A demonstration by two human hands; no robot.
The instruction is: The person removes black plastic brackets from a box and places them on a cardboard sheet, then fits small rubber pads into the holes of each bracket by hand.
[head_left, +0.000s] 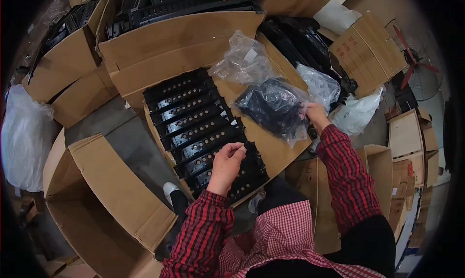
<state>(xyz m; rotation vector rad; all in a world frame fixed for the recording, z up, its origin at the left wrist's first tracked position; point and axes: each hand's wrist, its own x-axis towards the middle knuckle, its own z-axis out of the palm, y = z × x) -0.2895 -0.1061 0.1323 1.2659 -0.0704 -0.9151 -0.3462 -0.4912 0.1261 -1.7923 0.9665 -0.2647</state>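
Observation:
My right hand (316, 115) pinches the edge of a clear plastic bag (273, 106) that has dark parts inside and lies on a cardboard sheet (278, 159). Over the lower part of a row of black slotted panels (198, 120) is my left hand (227, 167), its fingers bent together; whether something small is between them is too small to tell. The panels lie side by side on the cardboard, with round metallic dots along them. Another crumpled clear bag (244, 60) rests just above the filled one.
An open empty-looking carton (116, 191) stands at the lower left. Cartons of black parts (179, 40) line the back. White plastic bags (358, 113) and a standing fan (411, 60) are on the right. A white shoe (169, 190) shows on the floor.

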